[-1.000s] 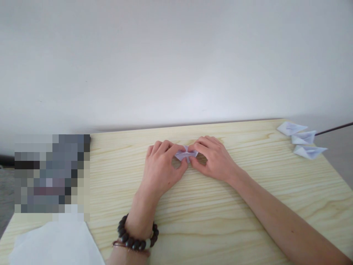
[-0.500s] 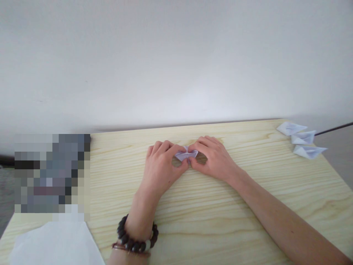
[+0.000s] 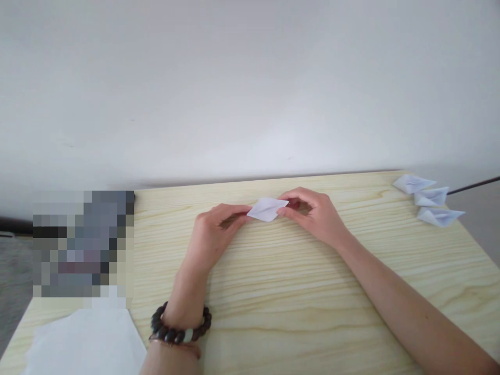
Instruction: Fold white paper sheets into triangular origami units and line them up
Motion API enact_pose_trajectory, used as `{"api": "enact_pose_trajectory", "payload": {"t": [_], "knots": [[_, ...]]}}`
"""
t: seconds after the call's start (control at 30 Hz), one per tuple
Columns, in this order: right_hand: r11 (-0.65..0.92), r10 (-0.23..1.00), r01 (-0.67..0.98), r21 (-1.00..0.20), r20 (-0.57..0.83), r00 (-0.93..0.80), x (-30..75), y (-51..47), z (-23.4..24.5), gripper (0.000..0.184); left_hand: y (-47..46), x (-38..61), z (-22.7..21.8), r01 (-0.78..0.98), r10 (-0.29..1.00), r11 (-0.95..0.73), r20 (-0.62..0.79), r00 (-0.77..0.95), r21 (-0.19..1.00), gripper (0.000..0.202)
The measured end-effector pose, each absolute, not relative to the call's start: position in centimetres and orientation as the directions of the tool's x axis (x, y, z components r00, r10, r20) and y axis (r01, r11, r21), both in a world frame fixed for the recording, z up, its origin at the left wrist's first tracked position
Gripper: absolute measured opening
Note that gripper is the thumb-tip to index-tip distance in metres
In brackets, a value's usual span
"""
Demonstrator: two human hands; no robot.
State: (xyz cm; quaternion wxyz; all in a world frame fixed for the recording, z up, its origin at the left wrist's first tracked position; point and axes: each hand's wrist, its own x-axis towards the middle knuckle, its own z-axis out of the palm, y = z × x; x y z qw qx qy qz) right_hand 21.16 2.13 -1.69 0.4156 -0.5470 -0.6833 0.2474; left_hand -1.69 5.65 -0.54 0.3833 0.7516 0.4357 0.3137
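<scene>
A small folded white paper boat (image 3: 266,209) is held between my two hands above the middle of the wooden table (image 3: 265,291). With thumb and fingers, my left hand (image 3: 219,232) pinches its left tip. On the other side my right hand (image 3: 316,216) grips the right end, the thumb lying on the near edge and the fingers behind. The boat's upper face shows, with a crease along its length. A dark bead bracelet (image 3: 179,330) circles my left wrist.
Several finished-looking paper boats (image 3: 439,216) stand in a row at the table's right edge. White paper sheets (image 3: 89,338) lie at the front left, near a blurred-out dark object (image 3: 91,234). Behind the table rises a pale wall (image 3: 250,94).
My hands have moved apart from the boat's middle to its two ends. The folded paper now shows as a wider diamond shape. The view has shifted slightly.
</scene>
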Motion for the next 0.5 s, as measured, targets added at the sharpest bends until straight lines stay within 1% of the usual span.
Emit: {"api": "enact_pose_trajectory", "payload": {"t": [0.07,0.1,0.2,0.27,0.37,0.43,0.5], "knots": [[0.251,0.966,0.472,-0.845,0.252,-0.062,21.6,2.3,-1.6,0.016,5.7,-1.7,-0.7,0.42,0.898,-0.348,0.17,0.405,0.838,0.015],[0.25,0.967,0.458,-0.853,0.248,-0.065,21.7,2.3,-1.6,0.015,5.7,-1.7,-0.8,0.424,0.893,-0.369,0.189,0.408,0.827,0.014],[0.286,0.954,0.468,-0.836,0.296,-0.055,21.7,2.3,-1.6,0.013,5.7,-1.7,-0.7,0.424,0.874,-0.398,0.195,0.445,0.813,0.015],[0.303,0.944,0.482,-0.822,0.328,-0.033,21.4,2.2,-1.7,0.013,5.7,-1.8,-0.3,0.419,0.854,-0.408,0.176,0.49,0.811,0.021],[0.313,0.933,0.5,-0.807,0.36,-0.002,21.0,2.2,-1.7,0.013,5.6,-2.0,0.3,0.433,0.811,-0.462,0.171,0.56,0.774,0.034],[0.322,0.926,0.519,-0.792,0.377,0.001,20.9,2.2,-1.8,0.014,5.7,-2.0,0.3,0.444,0.805,-0.477,0.174,0.567,0.759,0.031],[0.32,0.929,0.527,-0.788,0.369,-0.012,21.1,2.2,-1.8,0.014,5.7,-2.0,0.0,0.44,0.826,-0.446,0.17,0.537,0.779,0.022]]}}
